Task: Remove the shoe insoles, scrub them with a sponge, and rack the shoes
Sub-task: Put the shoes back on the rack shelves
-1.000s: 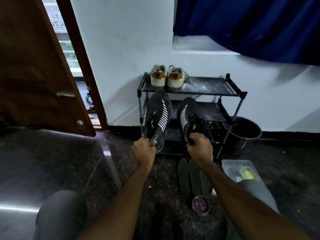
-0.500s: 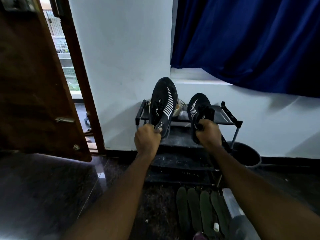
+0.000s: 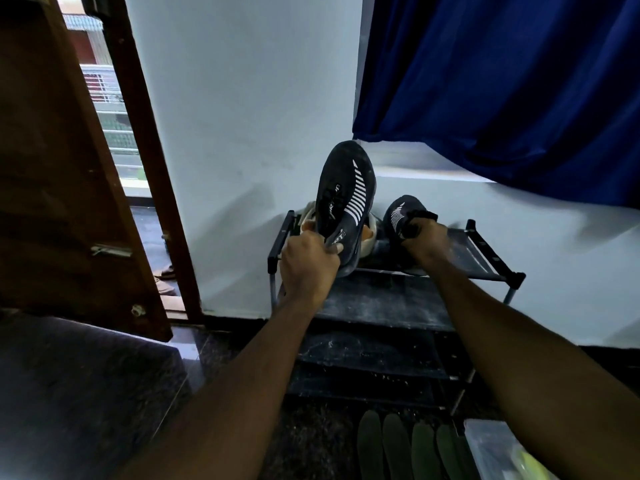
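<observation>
My left hand (image 3: 306,263) grips the heel of a black sneaker with white stripes (image 3: 348,199), held toe-up above the left end of the black shoe rack (image 3: 485,252). My right hand (image 3: 424,239) grips the second black sneaker (image 3: 398,211), lower down, at the rack's top shelf. Behind the raised shoe a pair of cream shoes (image 3: 367,237) on the top shelf is mostly hidden. Several dark green insoles (image 3: 396,446) lie side by side on the floor in front of the rack.
An open wooden door (image 3: 65,188) stands at the left. A blue curtain (image 3: 512,84) hangs above the rack at the right. A clear plastic container (image 3: 495,448) sits on the floor at the bottom right. The rack's lower shelves (image 3: 377,301) are bare and dusty.
Both hands have lifted the black sneakers from in front of the middle shelf up to the top shelf. The right shoe has come down toward the shelf surface.
</observation>
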